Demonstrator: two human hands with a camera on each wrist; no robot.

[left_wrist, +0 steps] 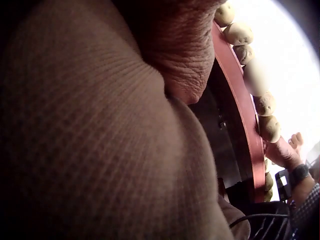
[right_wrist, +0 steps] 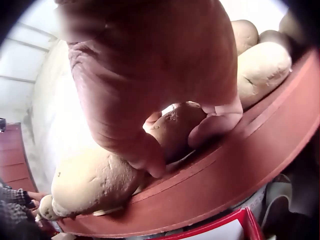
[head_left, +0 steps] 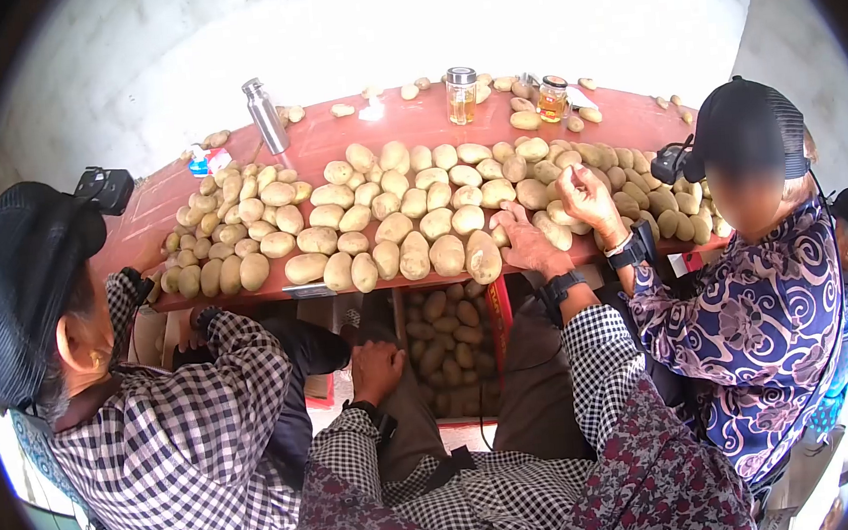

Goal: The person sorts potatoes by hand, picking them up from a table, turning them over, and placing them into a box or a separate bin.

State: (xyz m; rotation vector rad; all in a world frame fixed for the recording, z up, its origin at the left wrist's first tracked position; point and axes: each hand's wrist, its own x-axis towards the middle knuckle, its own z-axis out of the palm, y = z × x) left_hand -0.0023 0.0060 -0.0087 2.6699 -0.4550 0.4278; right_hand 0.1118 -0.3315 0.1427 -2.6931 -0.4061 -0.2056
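Many potatoes (head_left: 396, 229) cover the red table (head_left: 324, 138). At its near edge, my right hand (head_left: 532, 244) reaches down among them. The right wrist view shows the right hand (right_wrist: 165, 75) with thumb and fingers curled round a potato (right_wrist: 177, 131) on the tabletop; a larger potato (right_wrist: 92, 180) lies beside the thumb. My left hand (head_left: 378, 370) rests on my left leg below the table, loosely curled, with no object visible in it. In the left wrist view, part of the left hand (left_wrist: 187, 60) is close and dark, its fingers out of view.
A box of potatoes (head_left: 449, 333) is below the table, between my legs. People sit on both sides; the right one's hand (head_left: 588, 197) is close to mine. A steel bottle (head_left: 266, 118) and two jars (head_left: 462, 98) stand at the back.
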